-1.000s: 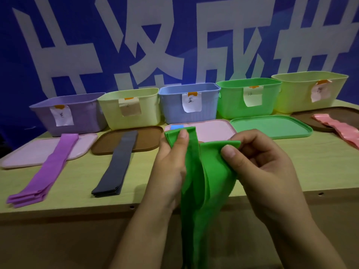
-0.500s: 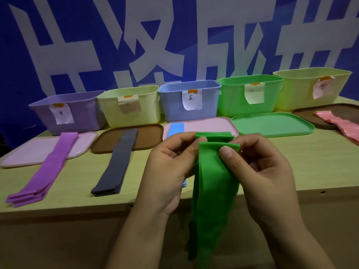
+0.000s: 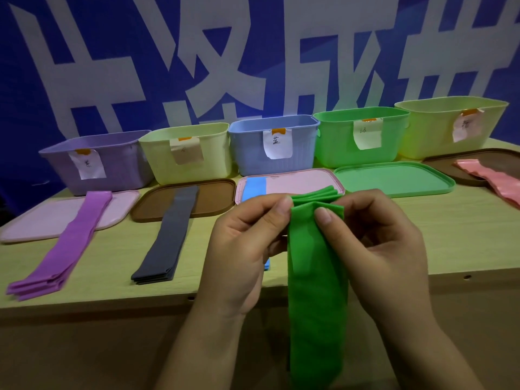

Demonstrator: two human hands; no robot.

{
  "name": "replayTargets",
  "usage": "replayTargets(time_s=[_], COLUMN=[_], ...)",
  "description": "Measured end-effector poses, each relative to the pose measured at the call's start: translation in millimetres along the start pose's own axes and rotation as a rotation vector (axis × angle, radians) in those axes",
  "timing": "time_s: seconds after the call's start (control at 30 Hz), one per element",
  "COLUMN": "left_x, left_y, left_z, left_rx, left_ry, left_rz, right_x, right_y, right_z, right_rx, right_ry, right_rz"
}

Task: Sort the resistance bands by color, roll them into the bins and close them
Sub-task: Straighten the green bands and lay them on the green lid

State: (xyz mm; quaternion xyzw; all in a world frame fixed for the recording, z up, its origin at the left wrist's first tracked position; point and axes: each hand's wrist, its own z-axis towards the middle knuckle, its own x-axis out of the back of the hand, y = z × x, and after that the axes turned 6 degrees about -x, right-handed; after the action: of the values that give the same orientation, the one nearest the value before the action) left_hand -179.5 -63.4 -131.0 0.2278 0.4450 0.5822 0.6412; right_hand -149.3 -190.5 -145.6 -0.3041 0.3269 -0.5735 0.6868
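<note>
Far across the whole scene, a deep blue backdrop wall printed with huge pale grey-white block characters, cropped at the top edge. In front of it, a light yellowish wood-grain tabletop running from left to right, with a plain tan front edge board nearest, dotted with small dark screw holes. Dim, cool, bluish lighting overall; darkest at the far left corner.

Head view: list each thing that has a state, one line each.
Green bands: pinched at the top by both hands, hanging down.
Left hand: pinching the green bands.
Right hand: pinching the green bands.
Five bins: open, lids off.
Green lid: flat on the table.
Purple bands: flat, unrolled.
</note>
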Motion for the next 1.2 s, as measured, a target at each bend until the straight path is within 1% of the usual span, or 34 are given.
replayTargets(time_s=[0.2, 0.3, 0.37, 0.47, 0.6, 0.67, 0.73, 0.8, 1.0, 1.07, 1.2], left_x=[3.1, 0.6, 0.3, 3.6, 6.2, 6.1, 6.2, 7.7, 13.9, 16.1, 19.6], left_y=[-2.6, -1.5, -2.7, -4.4, -4.1, -4.0, -3.6, -3.4, 1.8, 3.4, 4.9], left_z=[-1.8, -2.9, -2.6, -1.0, -0.2, -0.1, -0.3, -0.7, -0.5, 0.0, 0.1], left_rx=[-0.140, -0.253, -0.301, -0.316, -0.299, -0.306, -0.318, -0.365, -0.416, -0.411, -0.415], left_ry=[-0.083, -0.119, -0.107, -0.054, -0.045, -0.052, -0.069, -0.106, -0.121, -0.124, -0.147], left_rz=[0.082, 0.198, 0.255, 0.285, 0.265, 0.240, 0.203, 0.241, 0.526, 0.539, 0.480], right_x=[1.2, 1.6, 1.0, 3.0, 5.1, 4.6, 4.0, 4.0, 2.5, 2.9, 4.1], right_y=[-2.6, -2.2, -2.4, -2.7, -1.9, -0.6, -2.0, -3.0, -4.8, -6.1, -6.5], right_z=[0.2, 1.2, 1.4, 1.2, 3.7, 5.3, 5.6, 4.6, 2.7, 2.5, 2.2], right_rx=[0.043, 0.046, 0.066, 0.079, 0.131, 0.093, -0.027, -0.100, -0.126, -0.134, -0.145], right_ry=[0.008, 0.021, 0.011, -0.003, 0.011, 0.003, -0.037, -0.073, -0.067, -0.075, -0.089], right_rz=[-0.038, -0.021, -0.032, -0.062, -0.131, -0.120, 0.006, 0.135, 0.172, 0.161, 0.128])
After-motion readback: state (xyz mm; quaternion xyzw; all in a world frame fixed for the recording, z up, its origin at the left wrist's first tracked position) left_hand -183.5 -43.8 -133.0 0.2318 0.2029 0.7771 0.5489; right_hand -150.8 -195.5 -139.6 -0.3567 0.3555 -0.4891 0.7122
